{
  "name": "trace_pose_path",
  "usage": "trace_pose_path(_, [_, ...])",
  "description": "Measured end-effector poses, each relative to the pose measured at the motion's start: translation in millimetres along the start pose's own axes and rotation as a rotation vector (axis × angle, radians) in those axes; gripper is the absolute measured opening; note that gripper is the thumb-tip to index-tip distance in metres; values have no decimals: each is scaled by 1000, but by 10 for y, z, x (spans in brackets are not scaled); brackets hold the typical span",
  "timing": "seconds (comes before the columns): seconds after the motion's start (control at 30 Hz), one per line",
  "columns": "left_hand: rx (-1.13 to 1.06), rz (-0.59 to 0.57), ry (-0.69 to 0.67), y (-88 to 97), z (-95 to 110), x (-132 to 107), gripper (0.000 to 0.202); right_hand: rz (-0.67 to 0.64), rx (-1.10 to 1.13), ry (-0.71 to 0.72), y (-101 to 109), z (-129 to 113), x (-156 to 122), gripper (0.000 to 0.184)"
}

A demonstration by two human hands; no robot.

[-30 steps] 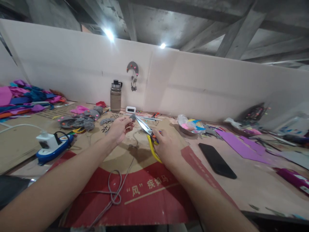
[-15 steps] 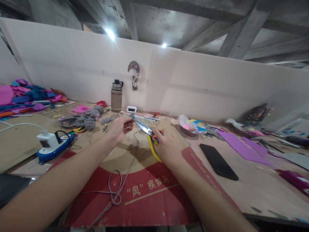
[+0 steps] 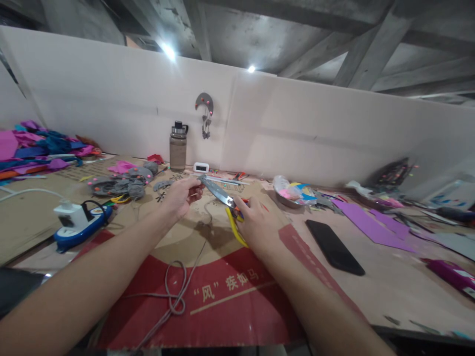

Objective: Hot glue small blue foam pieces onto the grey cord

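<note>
My right hand [image 3: 256,222] grips the yellow handles of a pair of scissors [image 3: 218,192], whose steel blades point up and left. My left hand [image 3: 181,195] is pinched on something small and grey at the blade tips; I cannot make out what it is. A grey cord [image 3: 178,291] trails from under the hands down across the red and tan cardboard [image 3: 230,296] that covers the table.
A black phone [image 3: 332,246] lies right of my right hand. A blue power strip with a white charger [image 3: 77,222] sits at left. Grey felt pieces [image 3: 122,185], a water bottle [image 3: 178,147], a bowl of coloured scraps [image 3: 293,193] and purple sheets [image 3: 371,222] lie around.
The scissor blades have closed together near my left hand's fingers. Both hands have stayed in nearly the same place.
</note>
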State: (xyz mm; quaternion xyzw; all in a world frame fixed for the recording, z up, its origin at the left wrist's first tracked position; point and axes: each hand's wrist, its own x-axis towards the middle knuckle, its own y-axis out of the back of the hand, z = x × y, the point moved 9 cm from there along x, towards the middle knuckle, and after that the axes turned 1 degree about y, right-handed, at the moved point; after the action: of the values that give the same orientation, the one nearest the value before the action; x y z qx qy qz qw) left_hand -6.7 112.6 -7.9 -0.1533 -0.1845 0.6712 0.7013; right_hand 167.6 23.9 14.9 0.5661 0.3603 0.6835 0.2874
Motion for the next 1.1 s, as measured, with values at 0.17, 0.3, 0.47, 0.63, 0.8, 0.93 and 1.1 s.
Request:
trace_pose_path(0.17, [-25,-5,-30,-24,35,-12,3,-8,26,19,-32,1,-2,42])
trace_pose_path(0.3, [-76,-35,-54,-57,45,-18,4,-23,57,32,-54,-11,-1,41])
trace_pose_path(0.47, [-141,-30,-27,-61,6,-18,7,-56,118,35,-81,-48,-6,39])
trace_pose_path(0.63, [-158,-18,2,-67,-21,-22,10,-69,110,40,-88,-73,-20,40])
trace_pose_path(0.8, [-118,-17,16,-56,-38,-19,6,-78,123,17,-117,-41,-27,35])
trace_pose_path(0.93, [-78,16,39,-12,-47,-9,4,-68,264,-26,-132,35,-6,32])
trace_pose_path(1.1, [-63,47,36,29,-12,0,4,-32,308,-75,-100,132,29,33])
